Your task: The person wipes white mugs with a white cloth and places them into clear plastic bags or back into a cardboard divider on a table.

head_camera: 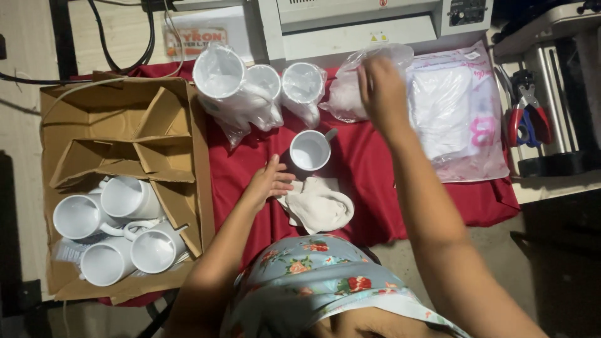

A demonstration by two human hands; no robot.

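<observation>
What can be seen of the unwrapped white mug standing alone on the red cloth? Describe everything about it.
The white mug stands upright on the red cloth, mouth up, showing an empty, glossy interior that looks ceramic. Its handle points up and to the right in the picture. It is bare, unlike the plastic-wrapped mugs lying behind it. A crumpled white cloth lies just in front of it. The left hand rests close beside it, fingers nearly at its rim; whether they touch is unclear.
</observation>
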